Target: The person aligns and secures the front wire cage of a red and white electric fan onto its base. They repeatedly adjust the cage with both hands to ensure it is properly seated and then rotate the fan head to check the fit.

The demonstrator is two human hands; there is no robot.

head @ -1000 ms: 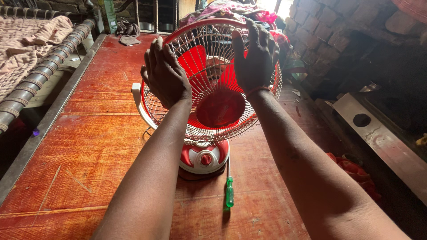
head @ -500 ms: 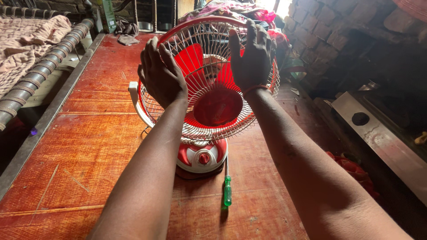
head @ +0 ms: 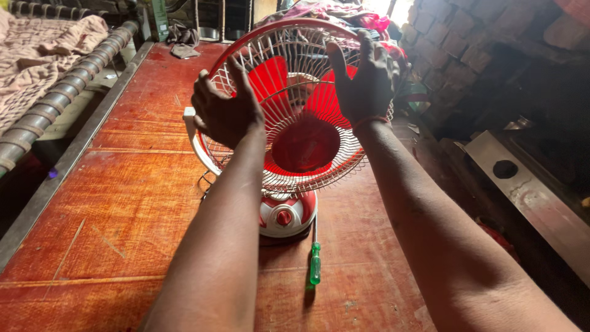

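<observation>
Now both hands, left hand [head: 224, 114] and right hand [head: 367, 86], press the fan guard [head: 295, 166].

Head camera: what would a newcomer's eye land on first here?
The red table fan standing mid-table, its wire guard facing the camera with red blades behind it. Both hands press on that guard: the left hand at its left edge, the right hand spread over its upper right. A green-handled screwdriver lies on the red wooden table just in front of the fan's base.
</observation>
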